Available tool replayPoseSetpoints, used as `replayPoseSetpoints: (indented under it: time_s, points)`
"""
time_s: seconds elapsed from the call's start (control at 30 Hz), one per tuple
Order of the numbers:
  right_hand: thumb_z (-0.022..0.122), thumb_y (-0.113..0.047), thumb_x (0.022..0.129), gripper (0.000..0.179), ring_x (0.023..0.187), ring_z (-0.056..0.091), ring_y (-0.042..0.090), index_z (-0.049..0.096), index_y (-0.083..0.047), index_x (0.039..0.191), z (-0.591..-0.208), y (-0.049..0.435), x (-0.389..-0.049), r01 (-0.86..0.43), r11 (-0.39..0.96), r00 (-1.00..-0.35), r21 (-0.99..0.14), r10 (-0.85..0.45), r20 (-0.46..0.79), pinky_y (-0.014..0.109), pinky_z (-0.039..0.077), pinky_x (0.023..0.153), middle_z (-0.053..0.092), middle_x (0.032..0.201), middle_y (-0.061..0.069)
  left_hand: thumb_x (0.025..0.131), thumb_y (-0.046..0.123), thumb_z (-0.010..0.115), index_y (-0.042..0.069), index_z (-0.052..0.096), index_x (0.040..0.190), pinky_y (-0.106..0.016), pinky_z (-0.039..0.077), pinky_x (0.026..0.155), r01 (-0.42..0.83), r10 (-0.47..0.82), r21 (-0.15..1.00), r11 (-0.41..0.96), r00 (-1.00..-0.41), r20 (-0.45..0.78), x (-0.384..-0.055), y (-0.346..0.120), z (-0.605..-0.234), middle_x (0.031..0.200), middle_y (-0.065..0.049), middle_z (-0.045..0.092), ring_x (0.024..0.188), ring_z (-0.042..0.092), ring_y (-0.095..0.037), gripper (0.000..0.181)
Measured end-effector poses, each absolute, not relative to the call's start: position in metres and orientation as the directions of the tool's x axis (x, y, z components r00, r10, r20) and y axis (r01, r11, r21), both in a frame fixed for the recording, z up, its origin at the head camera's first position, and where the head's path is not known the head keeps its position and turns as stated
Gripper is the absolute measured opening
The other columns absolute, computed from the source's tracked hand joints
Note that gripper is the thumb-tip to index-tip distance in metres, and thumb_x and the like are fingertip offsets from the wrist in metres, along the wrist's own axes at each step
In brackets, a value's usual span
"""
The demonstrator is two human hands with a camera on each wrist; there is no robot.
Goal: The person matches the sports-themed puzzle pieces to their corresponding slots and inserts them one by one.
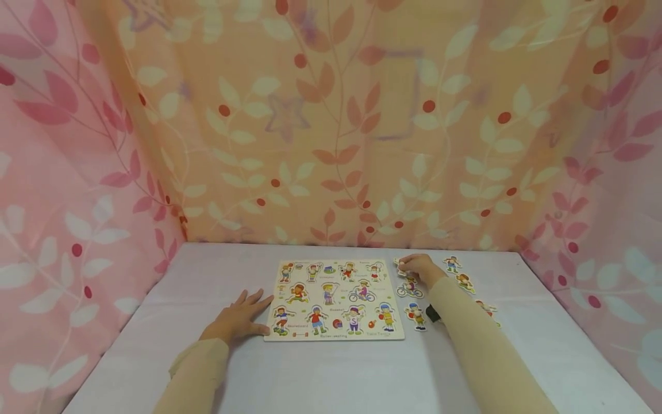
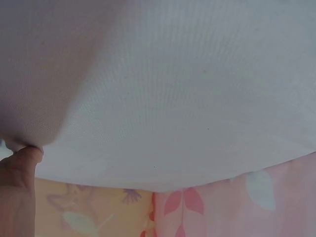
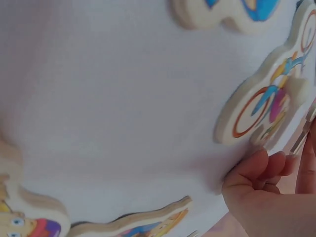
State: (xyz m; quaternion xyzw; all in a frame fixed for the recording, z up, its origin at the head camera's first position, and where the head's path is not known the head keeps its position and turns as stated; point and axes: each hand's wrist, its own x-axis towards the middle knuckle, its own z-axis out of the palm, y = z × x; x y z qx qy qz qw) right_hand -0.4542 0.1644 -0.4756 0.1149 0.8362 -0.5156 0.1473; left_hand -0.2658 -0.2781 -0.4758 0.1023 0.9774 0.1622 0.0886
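Left hand (image 1: 235,317) spread, right hand (image 1: 420,268) pinched a flat, white-edged piece (image 1: 399,267) right of centre; slackening could have dropped it onto the purple-clad wooden cyclist cutout (image 1: 410,288)

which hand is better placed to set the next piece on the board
The right hand, I'd judge: it pinches a piece beside the loose bicycle piece. The left hand lies at the left edge of the board, opposite the loose pieces.
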Motion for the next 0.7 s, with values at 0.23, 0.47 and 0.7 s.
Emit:
replayPoseSetpoints:
  time_s: [0.23, 0.47, 0.7]
  points:
    - [0.071, -0.01, 0.088, 0.034, 0.072, 0.044, 0.017, 0.063, 0.001, 0.119, -0.467, 0.151, -0.44, 0.288, 0.401, -0.942, -0.87, -0.044, -0.332, 0.028, 0.038, 0.065, 0.065, 0.099, 0.006, 0.074, 0.055, 0.073, 0.012, 0.043, 0.147, -0.075, 0.022, 0.1, 0.16, 0.219, 0.326, 0.932, -0.964, -0.154, -0.264, -0.278, -0.477, 0.154, -0.021, 0.03, 0.139, 0.016, -0.055, 0.089]
    - [0.073, -0.012, 0.087, 0.035, 0.06, 0.038, 0.012, 0.064, -0.001, 0.119, -0.468, 0.136, -0.44, 0.252, 0.423, -0.949, -0.87, -0.069, -0.308, 0.024, 0.032, 0.054, 0.06, 0.087, 0.0, 0.075, 0.053, 0.074, 0.011, 0.044, 0.146, -0.076, 0.023, 0.099, 0.187, 0.24, 0.327, 0.926, -0.962, -0.131, -0.263, -0.279, -0.475, 0.152, -0.023, 0.032, 0.137, 0.018, -0.057, 0.087]
    - [0.072, -0.016, 0.088, 0.03, 0.063, 0.037, 0.015, 0.066, -0.004, 0.115, -0.467, 0.127, -0.435, 0.244, 0.455, -0.946, -0.856, -0.081, -0.313, 0.027, 0.031, 0.058, 0.053, 0.08, -0.003, 0.075, 0.054, 0.073, 0.011, 0.043, 0.147, -0.075, 0.021, 0.101, 0.173, 0.231, 0.327, 0.929, -0.961, -0.149, -0.266, -0.278, -0.475, 0.153, -0.022, 0.03, 0.138, 0.016, -0.056, 0.089]
